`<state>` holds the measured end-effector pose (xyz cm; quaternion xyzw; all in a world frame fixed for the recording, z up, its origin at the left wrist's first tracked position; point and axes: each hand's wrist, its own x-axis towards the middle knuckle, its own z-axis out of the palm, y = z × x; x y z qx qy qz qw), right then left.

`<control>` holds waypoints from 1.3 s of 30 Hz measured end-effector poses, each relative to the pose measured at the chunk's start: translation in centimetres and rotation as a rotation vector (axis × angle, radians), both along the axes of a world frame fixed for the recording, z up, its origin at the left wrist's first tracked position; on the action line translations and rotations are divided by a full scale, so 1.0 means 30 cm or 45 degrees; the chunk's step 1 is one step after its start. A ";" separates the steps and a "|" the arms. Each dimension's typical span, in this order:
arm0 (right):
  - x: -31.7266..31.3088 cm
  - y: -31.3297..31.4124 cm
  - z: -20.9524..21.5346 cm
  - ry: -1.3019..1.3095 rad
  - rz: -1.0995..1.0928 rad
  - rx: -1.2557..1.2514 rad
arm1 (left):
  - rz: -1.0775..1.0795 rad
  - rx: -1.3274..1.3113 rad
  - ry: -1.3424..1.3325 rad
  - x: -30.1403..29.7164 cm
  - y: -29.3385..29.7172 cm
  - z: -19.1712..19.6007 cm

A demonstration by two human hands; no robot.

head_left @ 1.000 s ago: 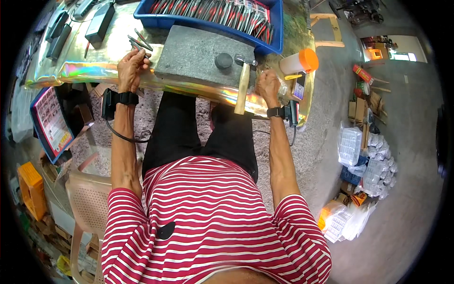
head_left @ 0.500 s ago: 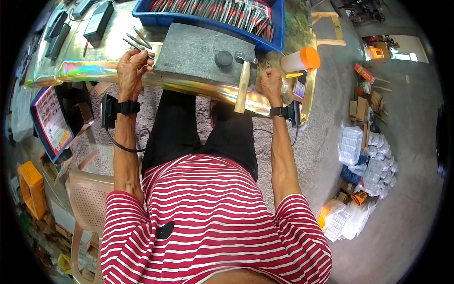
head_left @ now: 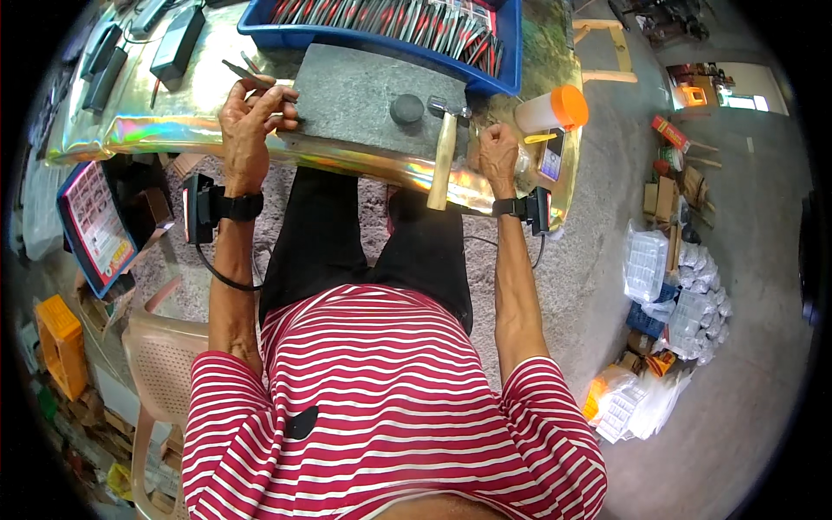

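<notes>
Head view shows thin dark sticks poking past the left fingers, which pinch them and could drop one if too loose; I can't tell if the curled right fingers hold anything.

up at the top of the frame, a tray of tools sits behind a block; a hammer lies at the block's right end, left of a jar. a chair stands lower left.

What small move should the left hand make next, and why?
Perhaps the left hand could ease its slim dark pieces over the grey block: it holds them beside the block's left edge, and the hammer lies toward the right.
</notes>
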<state>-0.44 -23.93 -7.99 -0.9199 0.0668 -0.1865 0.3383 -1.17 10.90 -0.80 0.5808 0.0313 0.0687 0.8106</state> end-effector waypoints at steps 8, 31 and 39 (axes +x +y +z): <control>-0.008 -0.020 0.034 0.153 0.090 0.045 | -0.106 -0.023 0.012 -0.010 -0.050 0.001; -0.041 0.019 0.020 0.239 0.049 -0.099 | -0.100 0.008 0.084 -0.038 -0.022 -0.028; -0.031 0.028 0.027 0.091 0.256 -0.488 | -0.116 -0.012 0.087 -0.043 -0.023 -0.028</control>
